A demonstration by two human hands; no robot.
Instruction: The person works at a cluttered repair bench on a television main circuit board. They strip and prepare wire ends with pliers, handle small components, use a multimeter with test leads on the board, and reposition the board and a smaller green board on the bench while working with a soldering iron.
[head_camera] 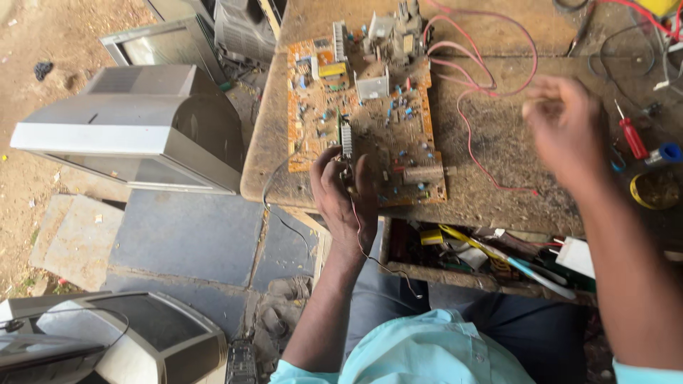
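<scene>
An orange circuit board (384,128) crowded with components lies on a worn wooden bench (491,142). My left hand (345,195) grips the board's near edge, fingers curled around a small part by a metal heat sink. A thin dark wire hangs from under that hand toward my lap. My right hand (565,128) hovers above the bench to the right, blurred, fingers loosely curled; nothing is visible in it. Thin red wires (469,85) run from the board across the bench between the two hands.
A red-handled screwdriver (631,135), a blue cap and a round tin (654,188) lie at the right. A tray of tools (491,252) sits under the bench's edge. Old grey television sets (135,128) stand on the ground at the left and lower left (121,341).
</scene>
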